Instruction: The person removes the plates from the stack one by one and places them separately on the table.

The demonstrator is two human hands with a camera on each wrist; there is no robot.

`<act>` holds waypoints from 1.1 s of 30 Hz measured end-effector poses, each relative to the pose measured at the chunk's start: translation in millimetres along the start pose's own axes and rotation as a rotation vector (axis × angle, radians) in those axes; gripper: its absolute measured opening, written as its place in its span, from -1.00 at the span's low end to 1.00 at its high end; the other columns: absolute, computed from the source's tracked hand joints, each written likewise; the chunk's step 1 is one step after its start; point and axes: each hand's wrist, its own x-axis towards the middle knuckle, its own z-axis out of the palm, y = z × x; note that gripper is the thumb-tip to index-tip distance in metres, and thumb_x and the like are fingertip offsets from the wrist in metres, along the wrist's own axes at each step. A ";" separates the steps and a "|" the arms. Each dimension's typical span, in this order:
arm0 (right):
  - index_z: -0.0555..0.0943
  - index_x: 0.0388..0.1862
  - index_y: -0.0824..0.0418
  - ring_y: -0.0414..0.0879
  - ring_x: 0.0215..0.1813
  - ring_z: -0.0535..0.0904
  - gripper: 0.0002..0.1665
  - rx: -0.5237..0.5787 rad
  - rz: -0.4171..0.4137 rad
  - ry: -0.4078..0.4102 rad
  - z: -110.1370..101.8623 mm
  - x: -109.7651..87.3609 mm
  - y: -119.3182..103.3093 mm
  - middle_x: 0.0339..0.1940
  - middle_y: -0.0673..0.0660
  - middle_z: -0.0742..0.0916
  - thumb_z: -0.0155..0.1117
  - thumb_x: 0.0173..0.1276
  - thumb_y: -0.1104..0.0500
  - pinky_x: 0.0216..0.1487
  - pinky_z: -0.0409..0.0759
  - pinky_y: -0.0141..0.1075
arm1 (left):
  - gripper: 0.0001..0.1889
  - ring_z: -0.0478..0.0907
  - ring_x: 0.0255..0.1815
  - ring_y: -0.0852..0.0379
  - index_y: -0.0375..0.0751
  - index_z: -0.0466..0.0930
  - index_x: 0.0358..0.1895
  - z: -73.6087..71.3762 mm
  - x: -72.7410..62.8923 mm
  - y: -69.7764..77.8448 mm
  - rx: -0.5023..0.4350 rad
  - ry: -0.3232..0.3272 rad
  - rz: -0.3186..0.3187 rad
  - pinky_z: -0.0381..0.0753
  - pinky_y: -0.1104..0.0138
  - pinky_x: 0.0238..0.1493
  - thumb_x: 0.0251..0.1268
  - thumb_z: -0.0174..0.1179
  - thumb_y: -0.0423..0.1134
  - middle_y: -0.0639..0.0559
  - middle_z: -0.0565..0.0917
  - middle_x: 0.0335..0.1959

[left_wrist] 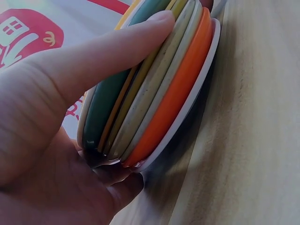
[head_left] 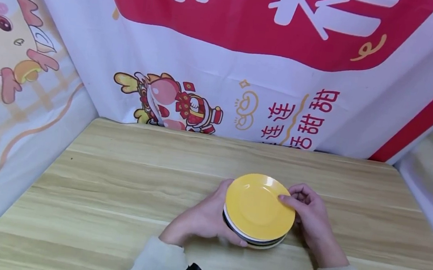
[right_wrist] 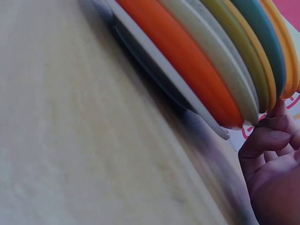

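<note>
Several small plates form a stack near the front of the table, with a yellow plate (head_left: 258, 205) on top. The left hand (head_left: 208, 215) grips the stack from its left side; in the left wrist view its thumb lies across the rims and its fingers curl under. Below the yellow plate show a teal-green plate (right_wrist: 265, 35), pale speckled rims and an orange plate (left_wrist: 180, 93), with a white plate (right_wrist: 164, 70) lowest. At the stack's right, the right hand (head_left: 313, 215) pinches the yellow plate's rim, thumb on top and fingers curled beneath.
The wood-grain table (head_left: 107, 194) extends around the stack, close under it in both wrist views. A printed white and red cloth (head_left: 221, 91) hangs along the back edge, and another printed cloth (head_left: 41, 143) borders the left side.
</note>
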 end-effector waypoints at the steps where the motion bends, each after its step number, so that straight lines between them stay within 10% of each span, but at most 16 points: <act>1: 0.58 -0.05 0.08 -0.21 -0.48 0.52 -0.72 0.009 -0.002 -0.005 -0.5 -0.2 -0.7 -0.35 -0.09 0.67 0.53 0.45 0.10 -0.53 0.52 -0.44 | 0.41 0.38 0.50 0.09 -0.02 -0.01 0.68 0.0 0.0 -0.4 0.000 0.000 0.003 0.24 0.05 0.74 -0.27 0.83 -0.29 0.02 0.32 0.56; 33: 0.78 -0.04 -0.05 -0.26 -0.15 0.79 -0.89 0.232 0.036 -0.098 -27.7 2.8 -3.2 -0.07 -0.14 0.86 0.33 0.62 0.06 -0.07 0.83 -0.44 | 0.40 0.32 0.59 0.09 0.06 0.02 0.70 -2.0 -1.8 1.6 0.007 -0.009 0.007 0.11 0.06 0.79 -0.26 0.82 -0.30 0.09 0.30 0.61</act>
